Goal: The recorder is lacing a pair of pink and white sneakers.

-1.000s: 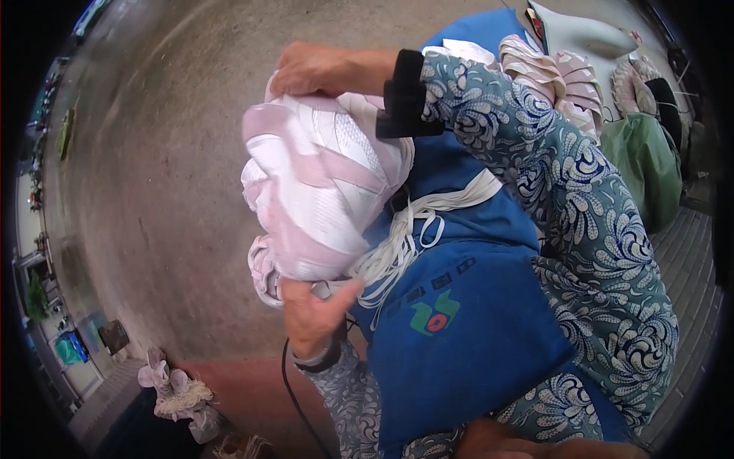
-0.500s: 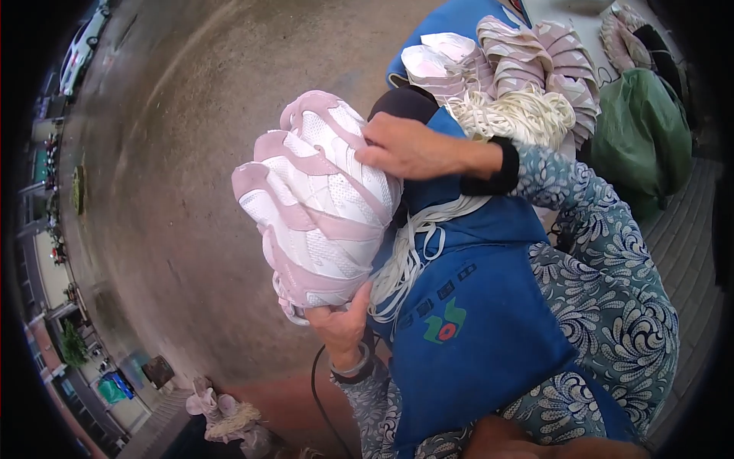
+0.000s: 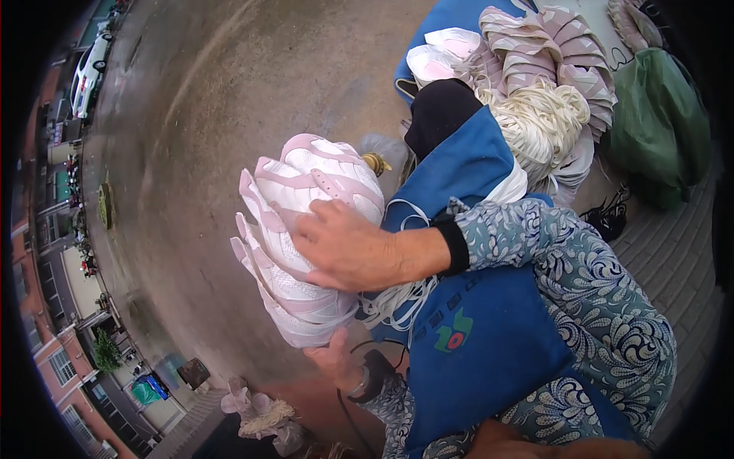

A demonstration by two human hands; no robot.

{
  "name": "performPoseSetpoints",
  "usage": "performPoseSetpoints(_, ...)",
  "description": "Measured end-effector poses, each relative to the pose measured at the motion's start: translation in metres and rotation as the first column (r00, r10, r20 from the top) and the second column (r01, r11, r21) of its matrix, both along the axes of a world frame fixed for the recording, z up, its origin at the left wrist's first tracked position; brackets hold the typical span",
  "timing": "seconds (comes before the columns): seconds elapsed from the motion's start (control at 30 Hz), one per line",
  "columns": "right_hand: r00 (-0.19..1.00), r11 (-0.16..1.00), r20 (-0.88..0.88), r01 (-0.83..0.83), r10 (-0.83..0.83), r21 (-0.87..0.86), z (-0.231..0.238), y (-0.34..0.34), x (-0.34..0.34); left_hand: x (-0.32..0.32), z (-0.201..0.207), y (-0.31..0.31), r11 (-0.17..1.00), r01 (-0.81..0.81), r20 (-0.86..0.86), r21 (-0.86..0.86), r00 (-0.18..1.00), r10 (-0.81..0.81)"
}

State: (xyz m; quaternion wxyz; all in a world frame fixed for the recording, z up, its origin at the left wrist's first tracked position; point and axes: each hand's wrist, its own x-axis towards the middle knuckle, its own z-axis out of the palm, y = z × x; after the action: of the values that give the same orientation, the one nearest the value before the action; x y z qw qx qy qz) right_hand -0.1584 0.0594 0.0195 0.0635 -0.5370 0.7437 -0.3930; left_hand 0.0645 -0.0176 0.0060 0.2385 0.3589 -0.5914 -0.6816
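Observation:
A nested stack of pink and white shoe uppers [image 3: 306, 314] rests beside my blue apron, its layers fanned apart along the left edge. My left hand [image 3: 336, 358] holds the near end of the stack from below, and part of its fingers is hidden under it. Across the middle of the uppers lies my right hand [image 3: 340, 241], fingers bent over the edge of one upper; the fingertips are partly hidden. Loose white shoelaces [image 3: 401, 302] lie on the blue apron [image 3: 489, 336] next to the stack.
More stacked uppers [image 3: 527, 46] and a cream bundle of laces [image 3: 543, 126] sit at the far right, near a green plastic bag [image 3: 661, 126]. A brass-coloured fitting [image 3: 376, 163] shows behind the held stack. Further uppers [image 3: 260, 413] lie at lower left.
My right hand has moved from the far side of the stack toward its middle. The uppers have turned and spread apart at the left edge. The head view has shifted slightly.

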Motion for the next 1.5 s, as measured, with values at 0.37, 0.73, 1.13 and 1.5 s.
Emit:
performPoseSetpoints(0.37, 0.928, 0.964, 0.348, 0.04, -0.134, 0.264, -0.063, -0.002, -0.143, 0.024, -0.02, -0.027, 0.981, -0.108, -0.128, -0.164, 0.988, 0.087)
performPoseSetpoints(0.73, 0.372, 0.743, 0.796, -0.313, -0.477, 0.591, -0.114, -0.012, -0.107, 0.042, -0.038, -0.039, 0.991, -0.119, -0.201, -0.054, 0.974, 0.106)
performPoseSetpoints(1.13, 0.133, 0.985, 0.98, -0.066, -0.148, 0.158, -0.115, -0.003, -0.088, 0.052, -0.055, -0.045, 0.983, -0.166, -0.316, 0.081, 0.931, 0.183)
performPoseSetpoints(1.5, 0.819, 0.957, 0.504, 0.177, -0.274, 0.232, -0.044, 0.015, -0.036, 0.06, -0.063, -0.055, 0.966, -0.128, -0.376, 0.224, 0.903, 0.206)
